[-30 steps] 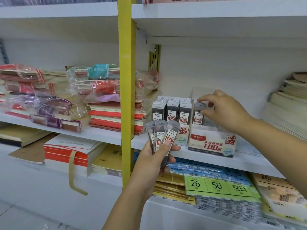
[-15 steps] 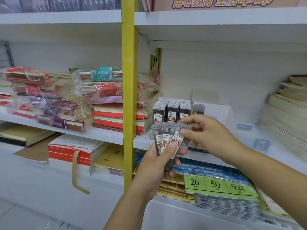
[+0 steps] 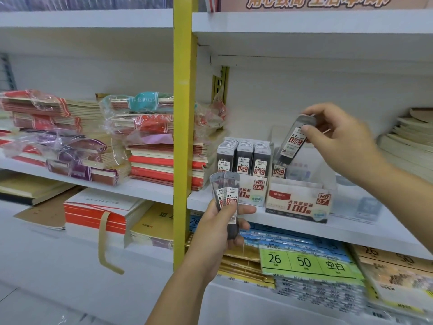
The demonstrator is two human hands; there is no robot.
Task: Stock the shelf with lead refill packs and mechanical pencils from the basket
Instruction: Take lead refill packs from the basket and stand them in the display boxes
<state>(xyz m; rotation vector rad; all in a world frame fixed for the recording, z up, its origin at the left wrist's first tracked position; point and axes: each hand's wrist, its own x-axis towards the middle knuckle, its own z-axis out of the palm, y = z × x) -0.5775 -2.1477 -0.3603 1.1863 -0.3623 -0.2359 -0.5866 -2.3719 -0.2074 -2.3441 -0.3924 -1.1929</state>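
My left hand grips two clear lead refill packs upright in front of the shelf edge. My right hand pinches one 0.7 lead refill pack by its top, tilted, above the HB 0.7 display box. One pack stands inside that box at its left end. Beside it, the HB 0.5 display box holds three full rows of packs. No basket or mechanical pencils are in view.
A yellow upright post divides the shelving just left of the boxes. Wrapped notebook stacks fill the shelf to the left, and paper stacks lie at the right. Label sheets lie on the lower shelf.
My right hand took one pack from the fan in my left hand and carried it up and right over the 0.7 box. My left hand now holds two packs instead of three.
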